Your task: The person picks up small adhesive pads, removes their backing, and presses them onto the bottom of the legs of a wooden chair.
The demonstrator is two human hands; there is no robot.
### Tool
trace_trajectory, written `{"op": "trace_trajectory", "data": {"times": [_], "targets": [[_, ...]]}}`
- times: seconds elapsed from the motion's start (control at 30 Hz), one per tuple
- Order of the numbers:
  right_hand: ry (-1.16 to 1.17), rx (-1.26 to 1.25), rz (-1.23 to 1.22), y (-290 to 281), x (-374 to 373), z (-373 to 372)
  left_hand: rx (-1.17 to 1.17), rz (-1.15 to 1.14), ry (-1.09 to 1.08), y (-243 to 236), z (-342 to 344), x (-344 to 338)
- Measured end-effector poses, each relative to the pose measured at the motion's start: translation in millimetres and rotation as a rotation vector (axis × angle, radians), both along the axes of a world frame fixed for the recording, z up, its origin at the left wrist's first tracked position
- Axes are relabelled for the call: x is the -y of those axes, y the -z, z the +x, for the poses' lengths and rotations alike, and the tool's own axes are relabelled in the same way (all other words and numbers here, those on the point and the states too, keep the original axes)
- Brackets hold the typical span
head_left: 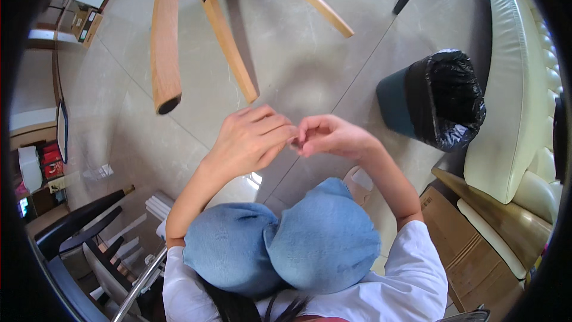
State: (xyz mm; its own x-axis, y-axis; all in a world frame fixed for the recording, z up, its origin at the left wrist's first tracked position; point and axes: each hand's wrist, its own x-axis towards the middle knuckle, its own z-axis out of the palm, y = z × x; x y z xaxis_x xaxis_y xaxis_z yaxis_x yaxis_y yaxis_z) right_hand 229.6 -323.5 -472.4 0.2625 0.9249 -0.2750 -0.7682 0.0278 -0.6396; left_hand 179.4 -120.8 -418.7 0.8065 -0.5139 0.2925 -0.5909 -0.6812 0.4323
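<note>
In front of my denim-covered knees [322, 235], my left hand [250, 137] and my right hand [330, 137] meet fingertip to fingertip. The fingers of both are bent and pressed together around something small, which I cannot make out. My left hand shows its back, with its fingers curled toward the right one. Just above them is the dark-capped foot of a pale wooden leg [167, 53], part of an overturned or angled wooden frame [229, 53] with further legs.
A dark bin [396, 101] lined with a black bag stands to my right, beside a cream padded sofa [503, 113]. Flattened cardboard [462, 256] lies at lower right. At lower left are a black chair arm [74, 220] and white rods [158, 206]. Tiled floor [310, 65] spreads ahead.
</note>
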Motion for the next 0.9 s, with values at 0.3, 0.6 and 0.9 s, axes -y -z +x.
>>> {"op": "trace_trajectory", "data": {"times": [0.3, 0.6, 0.9], "targets": [[0.820, 0.551, -0.127, 3.3, 10.6, 55.6, -0.262, -0.404, -0.276, -21.7, -14.3, -10.5], [1.835, 1.044, -0.169, -54.7, 27.4, 175.3, -0.061, -0.364, -0.117, -48.3, -58.7, -44.8], [1.741, 0.973, -0.171, -55.5, 31.3, 195.4, 0.625, -0.035, -0.770, -53.3, -40.1, -32.4]]}}
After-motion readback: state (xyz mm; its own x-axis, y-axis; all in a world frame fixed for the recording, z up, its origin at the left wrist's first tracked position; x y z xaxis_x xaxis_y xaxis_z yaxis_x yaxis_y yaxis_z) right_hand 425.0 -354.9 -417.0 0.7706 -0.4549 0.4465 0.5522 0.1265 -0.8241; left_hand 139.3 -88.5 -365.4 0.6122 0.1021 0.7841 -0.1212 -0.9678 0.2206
